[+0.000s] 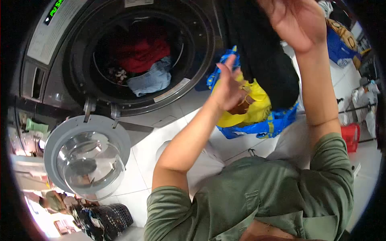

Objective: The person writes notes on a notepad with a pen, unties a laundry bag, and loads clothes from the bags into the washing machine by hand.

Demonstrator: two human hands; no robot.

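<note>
A long black garment (259,52) hangs from the top edge down to the bags, its upper end out of view. My right hand (299,26) is raised beside it, palm showing and fingertips cut off by the frame; the cloth appears to hang from its grip. My left hand (230,90), slightly blurred, has its fingers apart and nothing visible in it. It is in front of a yellow plastic bag (259,100), which sits in a blue bag (281,120). Left of my hands, the front-loading washing machine (169,110) stands open, with a red cloth (142,54) and light-blue denim (150,78) inside its drum.
The round glass door (86,156) is swung out at lower left. A dark perforated laundry basket (114,219) with clothes stands below it. Another blue bag (339,48) and a red container (352,138) are at right. White tiles (138,164) cover the floor.
</note>
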